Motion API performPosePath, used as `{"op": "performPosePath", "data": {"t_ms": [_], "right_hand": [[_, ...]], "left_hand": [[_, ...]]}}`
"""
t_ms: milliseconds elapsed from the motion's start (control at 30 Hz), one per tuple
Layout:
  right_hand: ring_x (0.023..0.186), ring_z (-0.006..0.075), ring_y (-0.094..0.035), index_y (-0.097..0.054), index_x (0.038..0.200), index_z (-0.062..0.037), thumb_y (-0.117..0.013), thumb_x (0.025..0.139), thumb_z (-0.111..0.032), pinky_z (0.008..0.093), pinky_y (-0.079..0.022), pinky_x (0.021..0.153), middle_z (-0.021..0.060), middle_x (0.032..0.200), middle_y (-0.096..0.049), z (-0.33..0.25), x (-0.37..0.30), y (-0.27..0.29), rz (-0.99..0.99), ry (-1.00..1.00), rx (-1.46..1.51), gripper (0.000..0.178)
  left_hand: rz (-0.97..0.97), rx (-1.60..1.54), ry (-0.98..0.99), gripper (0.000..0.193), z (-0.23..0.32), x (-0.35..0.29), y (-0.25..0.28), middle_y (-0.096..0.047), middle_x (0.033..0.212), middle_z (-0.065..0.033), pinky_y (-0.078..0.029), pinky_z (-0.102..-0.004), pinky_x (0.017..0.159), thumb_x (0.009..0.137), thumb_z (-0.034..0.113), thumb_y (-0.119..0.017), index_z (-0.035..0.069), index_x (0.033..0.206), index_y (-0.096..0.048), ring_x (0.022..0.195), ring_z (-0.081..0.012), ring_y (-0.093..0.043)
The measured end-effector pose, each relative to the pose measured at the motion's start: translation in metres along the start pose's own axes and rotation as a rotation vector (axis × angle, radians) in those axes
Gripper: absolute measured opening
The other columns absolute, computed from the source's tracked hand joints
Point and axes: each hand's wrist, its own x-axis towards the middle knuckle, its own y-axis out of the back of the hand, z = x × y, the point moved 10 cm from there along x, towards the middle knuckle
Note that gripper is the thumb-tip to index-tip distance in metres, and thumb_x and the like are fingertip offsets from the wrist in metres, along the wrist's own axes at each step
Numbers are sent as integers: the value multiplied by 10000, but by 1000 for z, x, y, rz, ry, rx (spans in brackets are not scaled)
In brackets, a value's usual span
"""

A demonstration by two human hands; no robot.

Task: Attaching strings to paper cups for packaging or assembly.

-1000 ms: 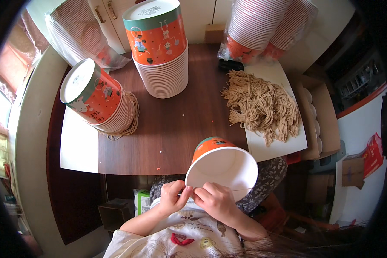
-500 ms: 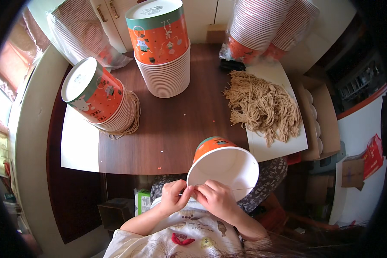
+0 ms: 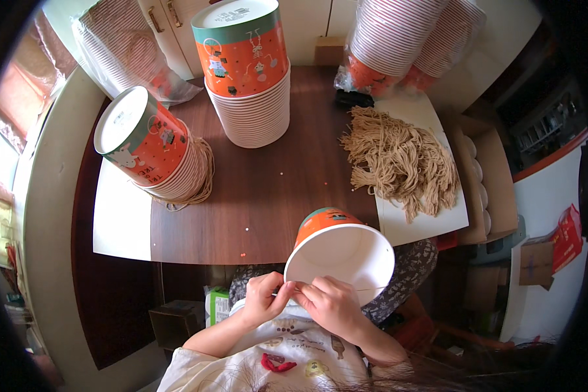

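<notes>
An orange-and-green paper bucket [image 3: 346, 255] lies tilted in my lap at the table's front edge, its white open mouth turned toward me. My left hand [image 3: 266, 298] pinches at the near-left part of its rim. My right hand [image 3: 328, 302] is closed beside it in front of the mouth, and the fingertips of both hands meet. A thin cord [image 3: 372, 287] runs from behind my right hand across the bucket's lower inside. What exactly lies between the fingertips is mostly hidden. A small hole shows near the rim on the right.
On the table [image 3: 274, 196], a tall stack of upturned buckets [image 3: 251, 111] stands at the back. A shorter stack with cords [image 3: 160, 147] leans at left. Tan cords [image 3: 402, 163] lie heaped at right, near a black object [image 3: 354, 98]. Bagged buckets [image 3: 395, 39] stand behind; a cardboard box [image 3: 496, 176] sits right.
Hardly anything differs. The whole view has shifted very slightly; both hands stay at the bucket's rim in the same pose.
</notes>
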Motion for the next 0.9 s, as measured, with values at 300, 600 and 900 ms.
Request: {"op": "performPosePath", "data": {"t_ms": [300, 600, 900], "right_hand": [[603, 137, -534, -634, 927, -96, -705, 669, -240, 268, -456, 534, -7, 661, -480, -14, -6, -1, -32, 36, -156, 304], [579, 141, -535, -638, 877, -71, -674, 673, -139, 269, -450, 493, 6, 632, -458, -11, -4, 2, 2, 26, -154, 218], [582, 157, -543, -634, 881, -71, -666, 657, -111, 282, -459, 498, 15, 632, -459, -8, -1, 4, -2, 8, -149, 230]], "left_hand": [[-22, -67, 85, 140, -8, -2, -3, -535, 542, -104, -392, -285, 416, 777, 79, -620, 17, 683, -537, 442, -204, -535], [-29, -103, -22, 127, -1, -2, -1, -598, 717, -110, -473, -268, 536, 703, -17, -605, 0, 824, -569, 601, -214, -606], [11, 92, -256, 220, 18, -3, -1, -605, 780, -98, -494, -297, 513, 637, -26, -679, 20, 819, -565, 622, -232, -598]]}}
